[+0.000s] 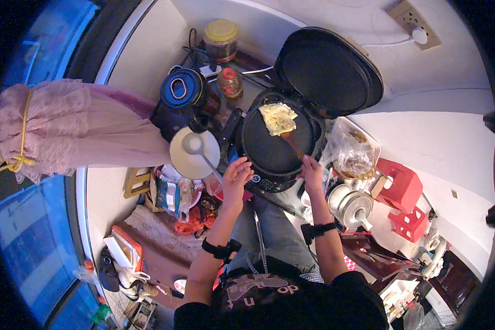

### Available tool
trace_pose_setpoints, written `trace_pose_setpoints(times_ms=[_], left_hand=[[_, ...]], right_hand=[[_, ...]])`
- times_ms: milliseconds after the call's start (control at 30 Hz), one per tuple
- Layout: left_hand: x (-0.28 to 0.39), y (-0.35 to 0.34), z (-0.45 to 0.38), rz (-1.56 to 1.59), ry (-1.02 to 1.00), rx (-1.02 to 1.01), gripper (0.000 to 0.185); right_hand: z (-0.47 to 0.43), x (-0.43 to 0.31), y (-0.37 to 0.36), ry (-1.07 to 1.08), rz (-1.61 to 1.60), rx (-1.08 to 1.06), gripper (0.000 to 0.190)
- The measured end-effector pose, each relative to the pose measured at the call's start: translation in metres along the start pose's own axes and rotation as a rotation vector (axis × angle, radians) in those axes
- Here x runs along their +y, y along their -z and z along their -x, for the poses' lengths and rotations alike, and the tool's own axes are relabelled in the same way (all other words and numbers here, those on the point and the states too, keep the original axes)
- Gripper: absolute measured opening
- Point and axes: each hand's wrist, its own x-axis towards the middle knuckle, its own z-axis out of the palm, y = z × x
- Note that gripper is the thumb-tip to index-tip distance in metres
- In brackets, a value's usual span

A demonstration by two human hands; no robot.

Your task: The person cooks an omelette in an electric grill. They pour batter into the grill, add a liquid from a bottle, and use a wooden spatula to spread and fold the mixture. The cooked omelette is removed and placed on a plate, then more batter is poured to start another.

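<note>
My right hand (312, 173) grips the handle of a brown spatula (293, 144), which looks wooden. The spatula's blade is mostly hidden at the lower edge of a folded pale-yellow egg pancake (279, 119). That pancake rests toward the back of the round black plate of an electric griddle (268, 150). Hinged at the rear, the griddle's black lid (328, 72) stands raised. My left hand (236, 175) is held near the griddle's front left edge, fingers apart, holding nothing. Left of it is a cream bowl (181, 159) with a ladle (194, 144) in it; the ladle's handle points toward my left wrist.
A blue-topped appliance (181, 88), a red-capped jar (230, 82) and a yellow-lidded jar (221, 39) stand behind left. To the right are a plastic bag (350, 148), a lidded white pot (354, 208) and red plastic holders (400, 185). A tied pink curtain (86, 123) hangs at left.
</note>
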Motion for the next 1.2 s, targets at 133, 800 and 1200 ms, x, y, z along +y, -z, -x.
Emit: trace_pose_setpoints(times_ms=[133, 800, 1200], left_hand=[[-0.001, 0.001, -0.007, 0.004, -0.023, -0.015, 0.031], [-0.011, -0.085, -0.117, -1.405, -0.847, 0.025, 0.045], [-0.009, -0.089, -0.038, -1.427, -0.925, -0.034, 0.049]], right_hand=[[-0.022, -0.003, -0.018, -0.046, -0.065, -0.006, 0.029], [-0.028, -0.002, -0.035, -0.071, -0.270, -0.078, 0.023], [0.010, -0.012, 0.009, -0.077, -0.193, -0.165, 0.027]])
